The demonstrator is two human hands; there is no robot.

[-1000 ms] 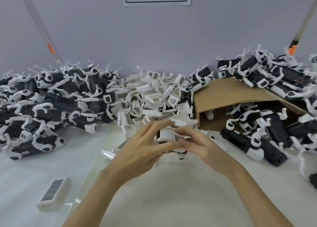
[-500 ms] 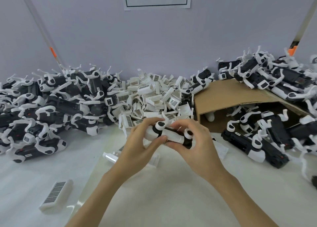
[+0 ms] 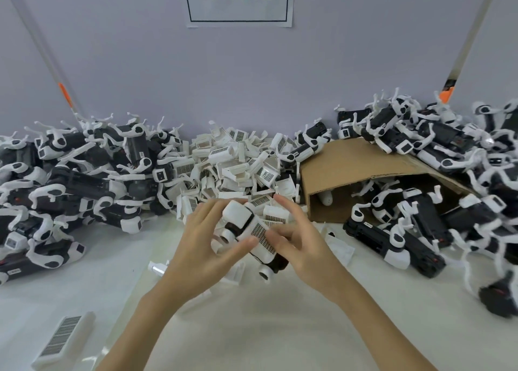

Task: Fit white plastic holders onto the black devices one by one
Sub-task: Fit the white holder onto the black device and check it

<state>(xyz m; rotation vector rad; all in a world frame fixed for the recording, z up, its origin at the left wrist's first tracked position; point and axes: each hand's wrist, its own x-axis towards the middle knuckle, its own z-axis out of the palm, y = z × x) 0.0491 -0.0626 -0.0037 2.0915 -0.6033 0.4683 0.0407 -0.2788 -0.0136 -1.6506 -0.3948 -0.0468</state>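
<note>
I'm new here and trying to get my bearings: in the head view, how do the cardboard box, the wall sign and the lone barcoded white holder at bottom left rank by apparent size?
1. cardboard box, plainly the largest.
2. wall sign, though its top is cut off.
3. lone white holder, smallest, even though nearness to the camera enlarges it.

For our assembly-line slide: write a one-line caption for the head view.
Both hands, left hand and right hand, hold a black device wearing a barcoded white holder.
</note>
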